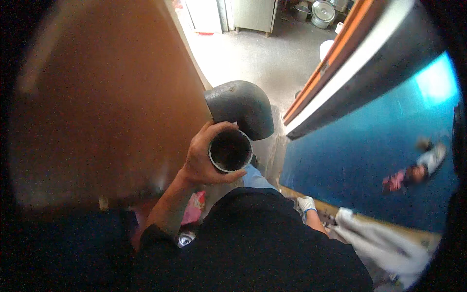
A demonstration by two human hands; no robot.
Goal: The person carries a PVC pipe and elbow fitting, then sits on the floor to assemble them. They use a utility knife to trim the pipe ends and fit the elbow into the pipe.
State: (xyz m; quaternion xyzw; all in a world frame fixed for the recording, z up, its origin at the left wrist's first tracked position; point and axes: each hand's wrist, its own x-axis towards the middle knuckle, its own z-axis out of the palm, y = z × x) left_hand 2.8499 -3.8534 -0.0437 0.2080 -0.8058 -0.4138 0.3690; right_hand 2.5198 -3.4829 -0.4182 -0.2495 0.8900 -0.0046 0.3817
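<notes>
While my left hand (pixel 200 155) is clasping, C-curved, one pale-rimmed cylinder (pixel 230 151), I'm favouring even pressure; gloved right hand (pixel 306 204), near lower edge of blue panel (pixel 343 153): grip unclear.

Round-rimmed hollow object (pixel 230 152): interior lost in shadow.
Gloved right hand (pixel 306 203): grip too small to tell.
Pale cabinet (pixel 253 14): top cut off.
Pink-and-white patch (pixel 416 171): blurred.
</notes>
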